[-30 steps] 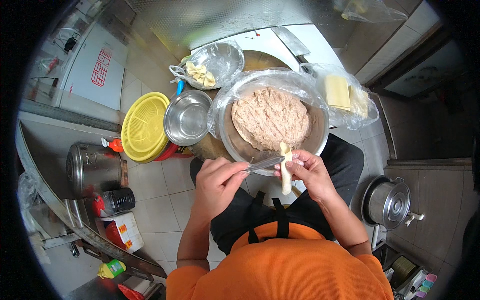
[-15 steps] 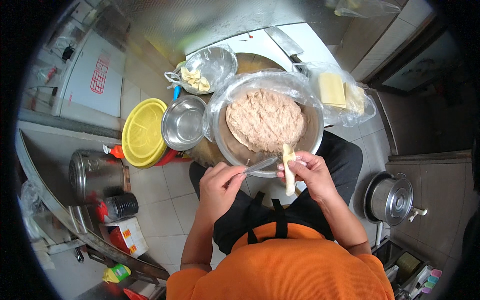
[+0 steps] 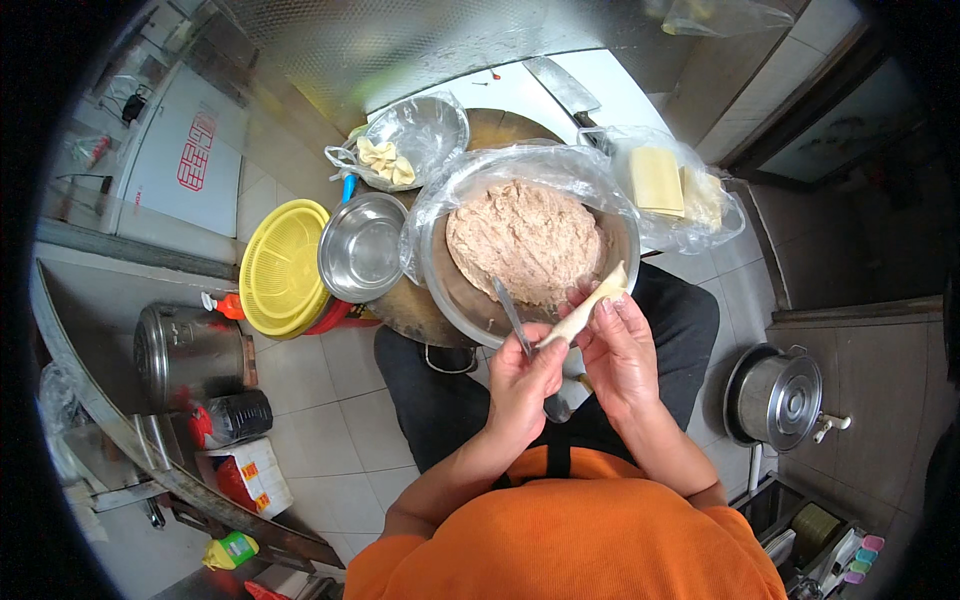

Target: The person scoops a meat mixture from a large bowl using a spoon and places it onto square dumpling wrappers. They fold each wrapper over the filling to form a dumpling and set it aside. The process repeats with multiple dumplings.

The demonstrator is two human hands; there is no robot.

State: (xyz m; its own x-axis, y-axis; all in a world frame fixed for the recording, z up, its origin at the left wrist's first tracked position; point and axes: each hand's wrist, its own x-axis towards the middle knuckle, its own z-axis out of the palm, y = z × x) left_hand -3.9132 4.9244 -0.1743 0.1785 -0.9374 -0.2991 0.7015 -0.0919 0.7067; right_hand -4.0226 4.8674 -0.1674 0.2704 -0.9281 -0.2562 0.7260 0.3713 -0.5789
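Over the near rim of a metal basin, my two hands hold a folded, filled-looking dough wrapper stretched slantwise between them. My left hand is closed, pinching the wrapper's lower end while also gripping a slim metal utensil; a rounded metal part shows below that hand, perhaps its spoon end. The fingers of my right hand close on the wrapper's upper part. Pale pink minced filling is heaped in the basin, which has clear plastic film around its far rim.
Left of the basin stand an empty steel bowl, yellow colanders and a film-lined bowl with several wrapped dumplings. A bag of square wrappers lies at right. Behind is a cleaver; a lidded pot sits lower right.
My left hand has moved right to meet the right hand and now pinches the wrapper's end. The utensil has swung upright, and the wrapper has turned from upright to slanting.
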